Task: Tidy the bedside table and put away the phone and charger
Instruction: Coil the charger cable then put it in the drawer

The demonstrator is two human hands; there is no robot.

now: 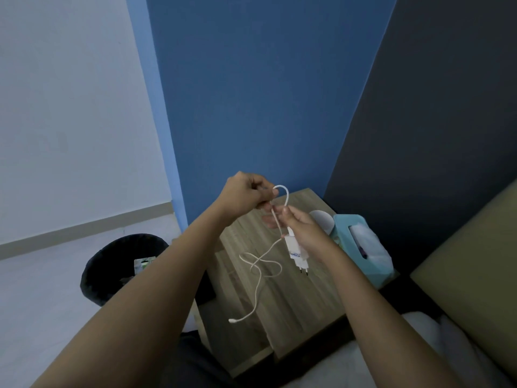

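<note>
Limp, light cable (287,195) pinched at its loop by left hand (246,196), right hand (305,228) grip closed on it just above rigid charger plug (296,253); probably coils easiest from plug end.

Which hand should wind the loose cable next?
Probably the left hand: it only pinches the cable, while the right hand grips the charger plug as an anchor.

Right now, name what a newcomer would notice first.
Mid-frame, above the bedside table, the left hand pinches a loop of white charger cable while the right hand holds its plug adapter. Its free end hangs over the tabletop. A teal tissue box stands at the table's right, a black bin on the floor left.
</note>
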